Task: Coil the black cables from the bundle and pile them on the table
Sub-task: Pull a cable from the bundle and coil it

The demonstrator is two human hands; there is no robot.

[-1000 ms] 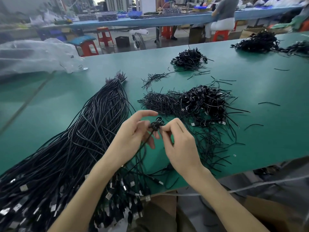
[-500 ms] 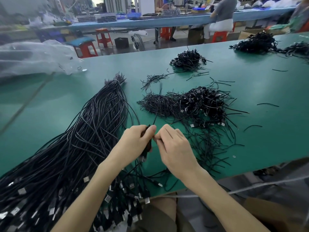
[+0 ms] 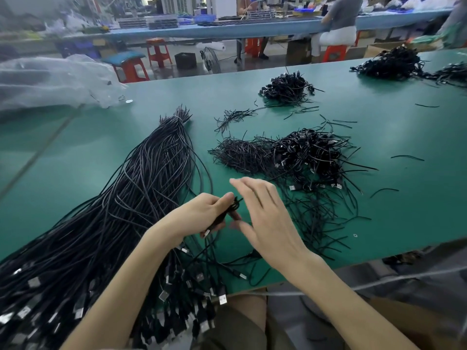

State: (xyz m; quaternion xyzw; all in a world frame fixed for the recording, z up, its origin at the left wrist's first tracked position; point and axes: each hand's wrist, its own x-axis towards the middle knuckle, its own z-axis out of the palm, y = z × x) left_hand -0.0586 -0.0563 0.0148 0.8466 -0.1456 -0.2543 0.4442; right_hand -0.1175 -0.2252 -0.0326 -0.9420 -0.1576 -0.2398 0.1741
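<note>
A long bundle of straight black cables [image 3: 131, 198] lies across the left of the green table [image 3: 379, 137], its metal plugs hanging over the near edge. My left hand [image 3: 202, 213] grips a small coiled black cable [image 3: 231, 210] just right of the bundle, with the plug end showing below my fingers. My right hand [image 3: 262, 215] hovers beside the coil with fingers spread and blurred, holding nothing. Beyond my hands sits a pile of coiled cables [image 3: 310, 155] mixed with loose black ties.
A heap of thin black ties [image 3: 240, 157] lies left of the pile. Smaller cable piles sit farther back [image 3: 288, 88] and at the far right [image 3: 394, 64]. Clear plastic bags [image 3: 50, 82] rest at the back left. A seated person [image 3: 338, 24] works at another bench.
My right hand has let go of the coil and lifted with fingers spread. My left hand now holds the coiled cable alone, slightly lower and nearer than a second ago.
</note>
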